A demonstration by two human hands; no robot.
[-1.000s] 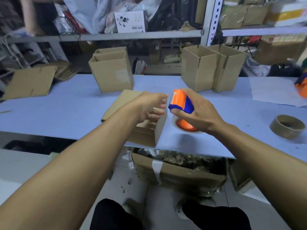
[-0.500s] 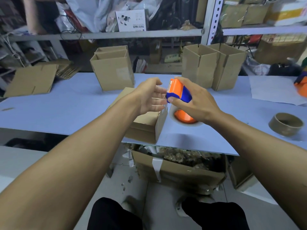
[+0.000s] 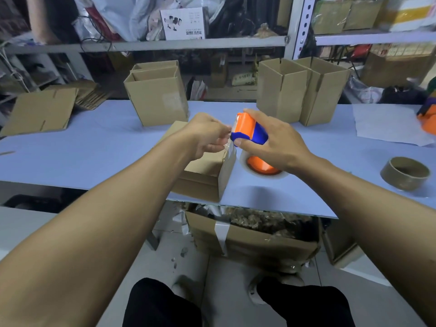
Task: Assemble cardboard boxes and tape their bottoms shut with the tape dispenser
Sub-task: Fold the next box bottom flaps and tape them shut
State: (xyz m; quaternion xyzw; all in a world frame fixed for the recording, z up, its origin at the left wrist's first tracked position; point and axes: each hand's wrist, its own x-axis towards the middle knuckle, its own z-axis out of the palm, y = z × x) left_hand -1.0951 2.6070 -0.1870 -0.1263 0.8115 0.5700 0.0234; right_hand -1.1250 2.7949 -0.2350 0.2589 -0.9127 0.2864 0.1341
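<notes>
Right now my right hand [image 3: 274, 147] grips the orange and blue tape dispenser [image 3: 250, 131], fingers curled around it, just above the blue table [image 3: 94, 147]. My left hand [image 3: 207, 135] pinches the clear tape end [image 3: 230, 142] at the dispenser's mouth. Both hover over the small cardboard box [image 3: 207, 175] near the table's front edge. Three more boxes stand behind; an empty tape core [image 3: 404, 173] sits to the right.

Both my forearms bare to the frame edge, no sleeves, no watch, no rings on left hand [image 3: 207, 135] or right hand [image 3: 276, 147]. Black trousers [image 3: 162, 305] over both knees. Light-coloured shoes [image 3: 256, 291], scuffed, partly hidden by the knees.
</notes>
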